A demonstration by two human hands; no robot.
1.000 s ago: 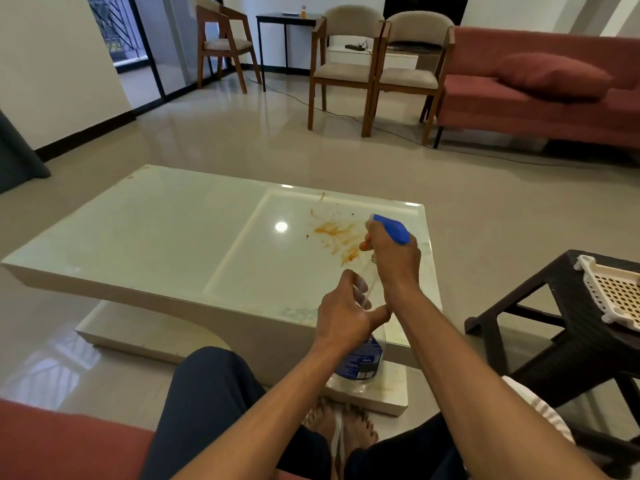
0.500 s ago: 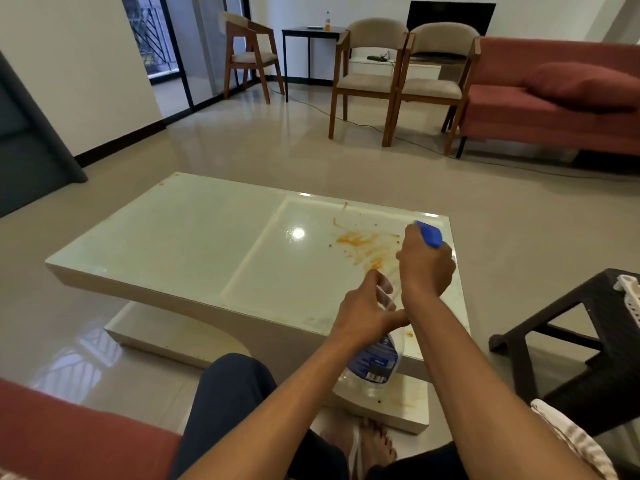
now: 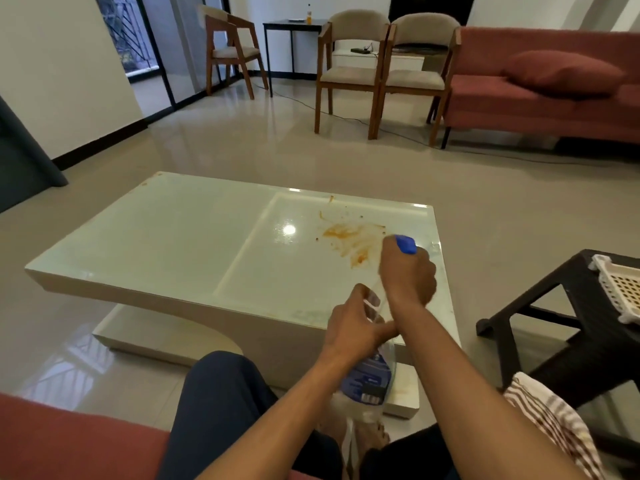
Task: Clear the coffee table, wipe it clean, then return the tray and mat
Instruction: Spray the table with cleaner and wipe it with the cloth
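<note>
Holding the spray bottle [image 3: 369, 377] takes two hands here. It is clear plastic with a blue label, so I think it is light and a bit slippery, and its thin sides may squash if squeezed hard. The best places to hold it are the narrow neck and the blue spray head [image 3: 406, 244], which look stiffer.

The bottle hangs in the air over the near right corner of the coffee table [image 3: 156, 237], not touching it. Its long line is tilted: the bottom points to about 7 o'clock, toward the person's feet, and the blue top points to about 1 o'clock, toward the far side of the table.

The left hand [image 3: 353, 327] has its fingers curled around the clear neck, just under the other wrist. The right hand [image 3: 408, 275] is clenched around the spray head, with only a blue bit poking out on top. I cannot see the nozzle hole or the trigger.

Just past the right hand, at about 11 o'clock from it, is an orange stain [image 3: 349, 237] smeared on the shiny top. I think it will need a wet spray and a good rub.

At 3 o'clock stands a dark stool [image 3: 554, 299] with a white tray [image 3: 620, 289] on it. A striped cloth [image 3: 554, 420] lies by the person's right leg.
</note>
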